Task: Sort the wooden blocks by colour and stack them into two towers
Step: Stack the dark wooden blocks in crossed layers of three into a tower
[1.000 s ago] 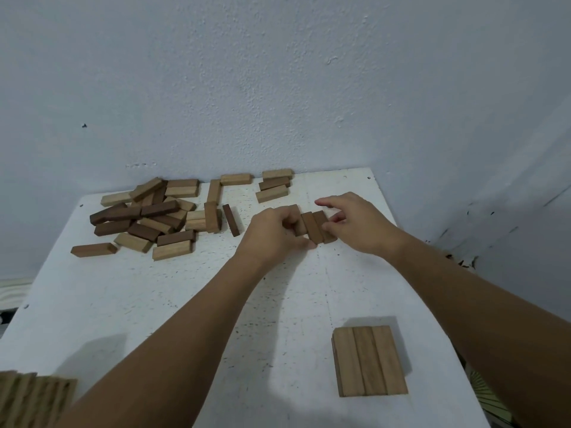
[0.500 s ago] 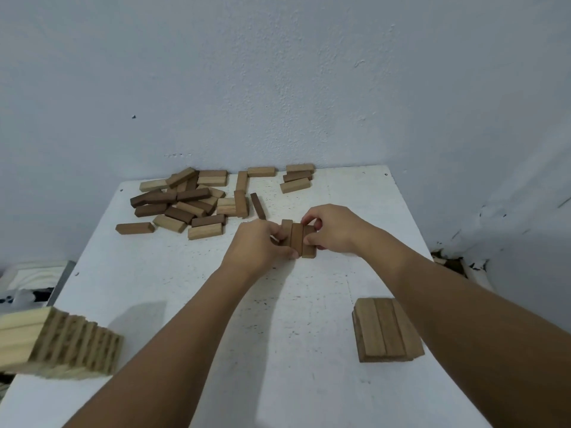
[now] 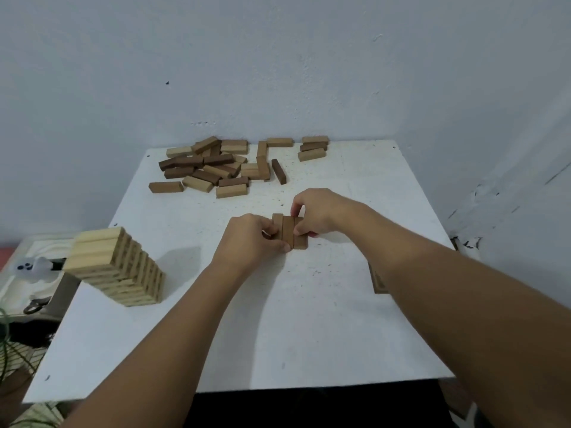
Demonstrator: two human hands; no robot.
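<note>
Centre of the frame: three dark blocks (image 3: 289, 230) lie side by side on the white surface (image 3: 309, 319), pressed between both hands, likely to square them into one layer.
Left hand: the left hand (image 3: 251, 242) has its fingers (image 3: 268, 230) curled against the near-left side of the set, gripping it.
Right hand: the right hand (image 3: 318, 213) pinches the far-right block, thumb and fingers closed on it, seemingly to close the gaps.
Left of the frame: the light tower (image 3: 119, 268) stands tall, well apart from the hands.
Right of the frame: the dark stack (image 3: 377, 281) is low and mostly hidden behind the right forearm; I judge the layer is meant for it.
Upper centre: the unsorted pile (image 3: 216, 166) of mixed blocks lies by the wall, so sorting is unfinished.
</note>
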